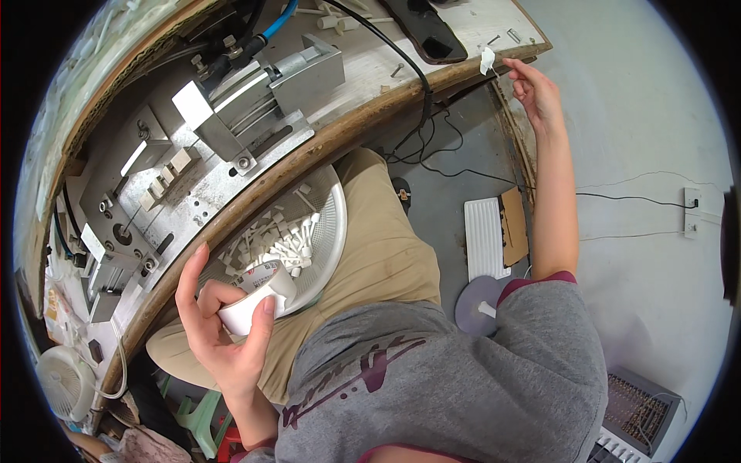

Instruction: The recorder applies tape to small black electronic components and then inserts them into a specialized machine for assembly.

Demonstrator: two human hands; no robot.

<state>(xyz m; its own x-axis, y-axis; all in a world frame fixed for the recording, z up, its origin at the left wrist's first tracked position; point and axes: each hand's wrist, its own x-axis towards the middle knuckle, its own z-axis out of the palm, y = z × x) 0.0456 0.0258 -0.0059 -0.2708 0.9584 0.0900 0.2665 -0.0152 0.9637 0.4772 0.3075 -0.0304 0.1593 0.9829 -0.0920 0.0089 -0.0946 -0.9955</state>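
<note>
My left hand (224, 339) is closed around a roll of white tape (255, 310), with the thumb on its near side and the index finger raised. Behind the roll, a white plastic basket (333, 224) sits at my lap, partly under the bench edge. Inside it lie many small white plastic pieces (285, 245) with thin stems. Far out to the right, my right hand (534, 91) reaches to the bench corner with its index finger stretched out and other fingers curled. Just left of that fingertip is a small crumpled white scrap (487, 61); contact between them is unclear.
A metal fixture with clamps (231, 108) stands on the wooden-edged bench (370, 108). A dark phone (428, 35) and loose screws (397, 70) lie near its far edge. Cables (424, 143) hang below. On the floor stand a fan (477, 305) and a ridged white panel (485, 239).
</note>
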